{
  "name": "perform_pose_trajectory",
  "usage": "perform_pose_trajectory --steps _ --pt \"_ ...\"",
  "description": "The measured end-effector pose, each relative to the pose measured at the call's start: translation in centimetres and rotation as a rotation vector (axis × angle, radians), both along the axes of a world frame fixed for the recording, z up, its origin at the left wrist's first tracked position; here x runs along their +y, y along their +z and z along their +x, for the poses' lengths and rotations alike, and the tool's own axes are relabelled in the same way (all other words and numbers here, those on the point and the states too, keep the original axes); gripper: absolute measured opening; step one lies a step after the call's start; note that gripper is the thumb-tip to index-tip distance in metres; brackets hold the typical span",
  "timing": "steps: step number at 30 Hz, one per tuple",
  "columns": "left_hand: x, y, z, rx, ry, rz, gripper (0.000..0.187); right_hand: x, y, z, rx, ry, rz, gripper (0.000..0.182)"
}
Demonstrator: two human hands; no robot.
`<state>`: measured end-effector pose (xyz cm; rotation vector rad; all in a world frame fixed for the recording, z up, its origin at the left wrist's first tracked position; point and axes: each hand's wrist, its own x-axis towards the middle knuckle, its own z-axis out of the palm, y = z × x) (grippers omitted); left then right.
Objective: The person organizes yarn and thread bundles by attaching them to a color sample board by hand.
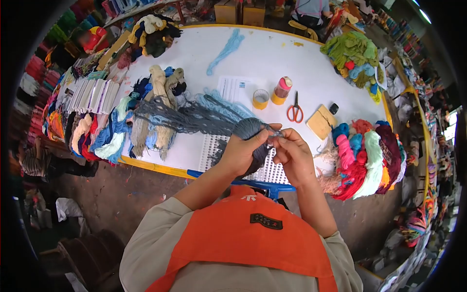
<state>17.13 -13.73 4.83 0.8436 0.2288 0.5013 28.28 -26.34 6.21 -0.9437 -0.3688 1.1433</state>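
Observation:
My left hand (pixel 243 152) is closed around a thick bundle of dark grey yarn (pixel 249 127), held above the near edge of the table. Close beside it, my right hand (pixel 294 156) pinches a thin strand at the bundle's right side, fingertips nearly meeting those of the left. From the bundle, long loose grey strands (pixel 189 117) trail left across the table over other skeins. Beneath my hands lies a white perforated board (pixel 277 171). Just past the hands rest orange-handled scissors (pixel 295 111).
Colourful skeins (pixel 365 155) are heaped at right, with green yarn (pixel 351 51) behind. More skeins (pixel 158 87) and wrapped white bundles (pixel 92 96) fill the left. A tape roll (pixel 260 99), a pink-topped bottle (pixel 282 88) and a tan pad (pixel 320 121) stand mid-table. Other people work beyond.

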Motion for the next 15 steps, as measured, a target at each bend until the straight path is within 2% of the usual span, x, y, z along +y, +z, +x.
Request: perform_pose_trajectory --steps 1,2,4,5,6,7,8,9,10,11,14,15 --pt "0.2 -0.1 0.3 0.029 0.03 0.091 0.013 -0.2 -0.2 0.2 -0.045 0.037 -0.055 0.008" --pt "0.6 -0.8 0.6 0.032 0.064 0.158 0.02 -0.6 0.2 0.1 -0.217 0.099 -0.125 0.01" --pt "2.7 -1.1 -0.4 0.291 0.017 0.033 0.026 -2.6 -0.8 1.9 -0.395 0.055 -0.248 0.014" --pt "4.5 -2.1 -1.1 0.233 0.002 0.018 0.029 -4.2 -3.2 4.1 -0.411 -0.105 -0.223 0.014" --pt "6.3 -3.0 -1.7 0.298 0.024 -0.156 0.026 -5.9 -4.9 6.4 -0.527 -0.32 -0.262 0.013" --pt "9.5 -5.8 -2.9 0.153 -0.058 -0.449 0.023 -8.3 -8.6 9.6 -0.688 -0.578 -0.295 0.013" --pt "11.5 -6.7 -4.0 0.206 0.03 -0.531 0.02 -9.7 -7.8 10.8 -0.56 -0.758 -0.372 0.012" --pt "14.2 -9.4 -5.9 0.159 0.045 -0.603 0.014 -13.1 -11.0 14.3 -0.258 -0.872 -0.227 0.009" --pt "17.0 -12.1 -7.9 0.154 0.101 -0.688 0.009 -18.2 -14.6 18.5 -0.083 -0.75 -0.154 0.011" --pt "19.2 -13.7 -9.6 0.245 0.229 -0.652 0.007 -21.9 -16.2 20.7 0.129 -0.822 -0.086 0.014" --pt "25.8 -18.6 -15.4 0.425 0.575 -0.636 0.013 -34.7 -21.9 29.5 0.016 -1.01 -0.206 0.012" --pt "26.6 -18.6 -16.3 0.403 0.628 -0.646 0.017 -35.6 -19.4 30.4 -0.124 -1.365 -0.45 0.012"
